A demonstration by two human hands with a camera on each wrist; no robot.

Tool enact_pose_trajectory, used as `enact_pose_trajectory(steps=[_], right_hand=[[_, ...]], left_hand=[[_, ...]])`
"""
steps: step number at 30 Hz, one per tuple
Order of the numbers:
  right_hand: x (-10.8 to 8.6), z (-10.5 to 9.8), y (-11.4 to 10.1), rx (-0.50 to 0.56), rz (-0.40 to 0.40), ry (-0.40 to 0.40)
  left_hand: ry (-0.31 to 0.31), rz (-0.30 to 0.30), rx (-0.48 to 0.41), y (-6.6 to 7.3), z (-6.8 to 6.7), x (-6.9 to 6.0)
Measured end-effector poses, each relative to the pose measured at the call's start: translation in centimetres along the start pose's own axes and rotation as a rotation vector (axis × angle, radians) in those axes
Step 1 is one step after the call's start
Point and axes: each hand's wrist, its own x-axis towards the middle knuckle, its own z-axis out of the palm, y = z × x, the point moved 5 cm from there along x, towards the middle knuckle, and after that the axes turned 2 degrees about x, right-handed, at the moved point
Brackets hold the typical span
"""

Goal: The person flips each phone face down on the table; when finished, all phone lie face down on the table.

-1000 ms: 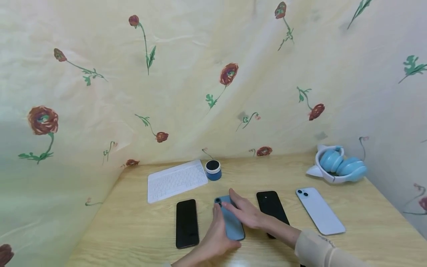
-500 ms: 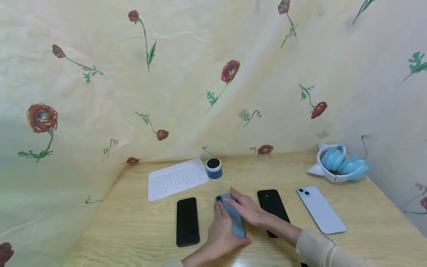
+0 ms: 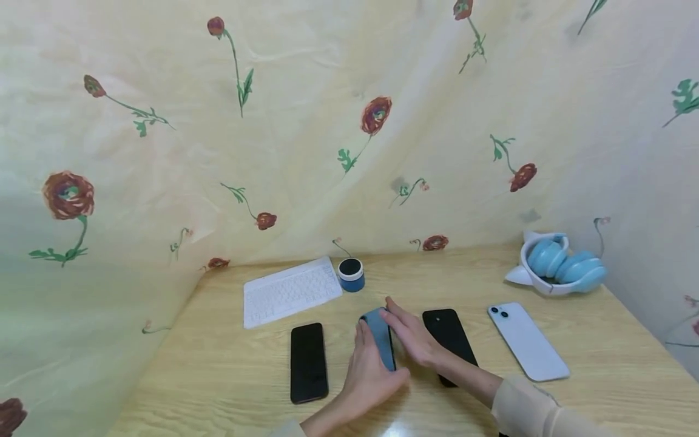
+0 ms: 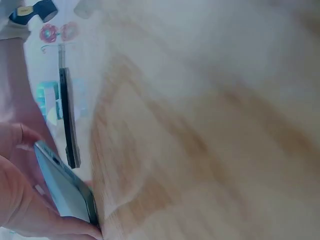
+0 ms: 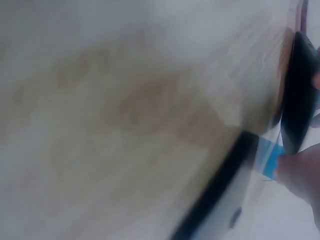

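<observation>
Between both hands a blue phone is tilted up on its side, its back facing left. My left hand grips it from the left, with fingers over the camera end and thumb near the lower end. My right hand holds the upper right edge. In the left wrist view the phone leans with an edge near the table, the left hand around it. The right wrist view has the phone's dark side with right-hand fingers at its edge.
A black phone lies to the left, another black phone and a white phone to the right. Behind are a white keyboard, a blue jar and cat-ear headphones. A floral cloth hangs beyond the table.
The blue phone, flat on the table before, has been raised on its right side and tilted. The left hand has shifted right along with it, and the right hand has moved slightly right.
</observation>
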Motion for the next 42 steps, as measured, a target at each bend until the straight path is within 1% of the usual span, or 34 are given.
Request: enact_pose_trajectory(steps=[2, 4, 7, 9, 11, 13, 15, 16, 18, 20, 22, 24, 29, 32, 34, 37, 40, 42], right_hand=[[-0.2, 0.0, 0.5, 0.062, 0.032, 0.012], [-0.2, 0.2, 0.9, 0.125, 0.053, 0.008], [-0.2, 0.6, 0.8, 0.190, 0.043, -0.015], [-0.1, 0.8, 0.6, 0.233, 0.029, -0.041], [-0.1, 1.0, 0.5, 0.229, 0.019, -0.064], [0.0, 1.3, 0.6, 0.217, 0.020, -0.091], [-0.1, 1.4, 0.7, 0.175, 0.020, -0.108], [-0.1, 1.4, 0.7, 0.156, 0.019, -0.108], [-0.1, 1.4, 0.7, 0.127, 0.019, -0.103], [-0.1, 1.3, 0.6, 0.109, 0.013, -0.088], [0.0, 1.3, 0.5, 0.097, 0.012, -0.070], [0.0, 1.3, 0.5, 0.099, 0.012, -0.058], [-0.2, 1.6, 0.8, 0.110, 0.030, -0.050], [-0.3, 1.7, 0.8, 0.110, 0.037, -0.049], [-0.3, 1.6, 0.7, 0.131, 0.042, -0.049], [-0.2, 1.6, 0.5, 0.221, 0.052, -0.052], [-0.1, 1.7, 0.5, 0.316, 0.066, -0.054], [0.0, 1.8, 0.6, 0.327, 0.069, -0.054]], left_hand=[[-0.005, -0.004, -0.063, 0.0, 0.1, 0.0], [-0.011, 0.016, -0.084, 0.1, 0.2, -0.1], [-0.018, 0.084, -0.063, 0.4, 0.2, -0.3], [0.005, 0.144, -0.065, 0.7, 0.0, -0.2], [0.032, 0.170, -0.076, 0.8, -0.3, -0.2], [0.052, 0.162, -0.121, 0.8, -0.6, -0.2], [0.074, 0.141, -0.170, 0.5, -0.9, -0.3], [0.078, 0.127, -0.194, 0.4, -1.0, -0.3], [0.090, 0.121, -0.231, 0.1, -1.2, -0.3], [0.098, 0.126, -0.247, -0.1, -1.4, -0.2], [0.093, 0.123, -0.252, -0.3, -1.6, -0.1], [0.066, 0.113, -0.243, -0.6, -1.6, 0.0], [-0.070, 0.073, -0.189, -1.7, -1.3, -0.2], [-0.134, 0.077, -0.160, -2.4, -1.4, -0.2], [-0.163, 0.085, -0.140, -2.7, -1.6, -0.2], [-0.196, 0.096, -0.111, -2.8, -1.6, -0.1], [-0.218, 0.078, -0.109, -2.9, -1.6, -0.1], [-0.225, 0.061, -0.120, -2.9, -1.5, -0.2]])
